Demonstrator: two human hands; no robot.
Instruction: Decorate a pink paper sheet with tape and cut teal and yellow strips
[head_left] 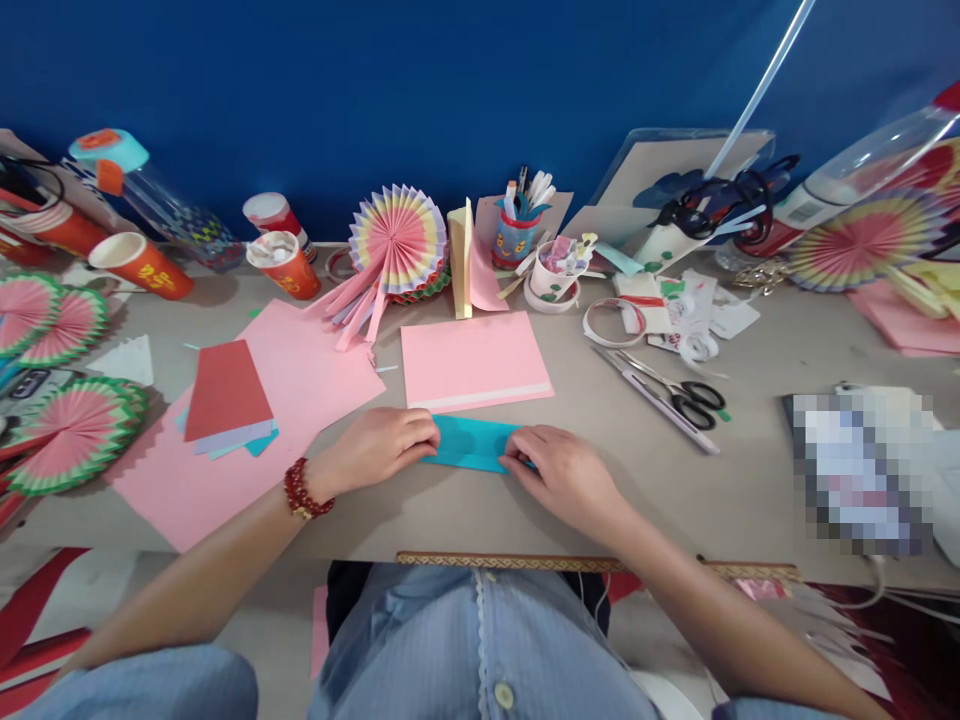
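You are in a papercraft workspace, at a worktable (705, 500). Pleated paper rosettes (397, 240) line its far and left edges; scissors (671, 386) and a cutter (664, 405) lie toward its right edge.

grey table (735, 510); scissors (678, 388), pink paper (476, 358) atop

There are two hands (375, 445), one blue paper strip (474, 442), one pair of scissors (679, 390), one craft knife (664, 407), two purple-edged fans (397, 238), two green-dotted cups (552, 284) and at least three green-edged fans (79, 435).
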